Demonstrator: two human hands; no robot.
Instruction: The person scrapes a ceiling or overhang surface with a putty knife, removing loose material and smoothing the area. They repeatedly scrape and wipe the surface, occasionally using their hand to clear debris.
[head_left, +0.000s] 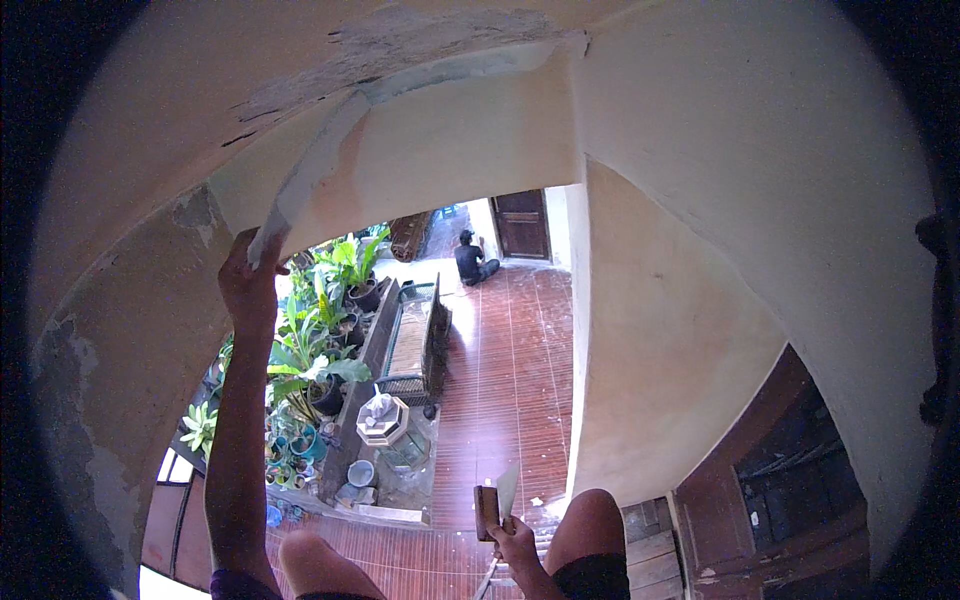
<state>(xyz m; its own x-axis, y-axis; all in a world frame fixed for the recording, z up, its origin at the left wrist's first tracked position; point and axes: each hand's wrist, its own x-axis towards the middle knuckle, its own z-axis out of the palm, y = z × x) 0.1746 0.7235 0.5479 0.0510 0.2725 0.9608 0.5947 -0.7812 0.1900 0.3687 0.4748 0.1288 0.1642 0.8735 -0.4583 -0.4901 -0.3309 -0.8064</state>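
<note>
My left hand is raised to the lower edge of a plastered beam, its fingers closed on a thin pale piece. Whether that piece is a scraper blade or a loose strip cannot be told. A whitish-grey streak runs up the beam from there, beside an orange-tinted patch. Down between my knees, my right hand grips a pale, wedge-shaped putty knife together with a brown rectangular block.
Ladder rungs show below my right hand. Cracked, flaking plaster lies overhead. Far below are potted plants, a rattan bench, an octagonal table, a bucket and a person seated on red tiles.
</note>
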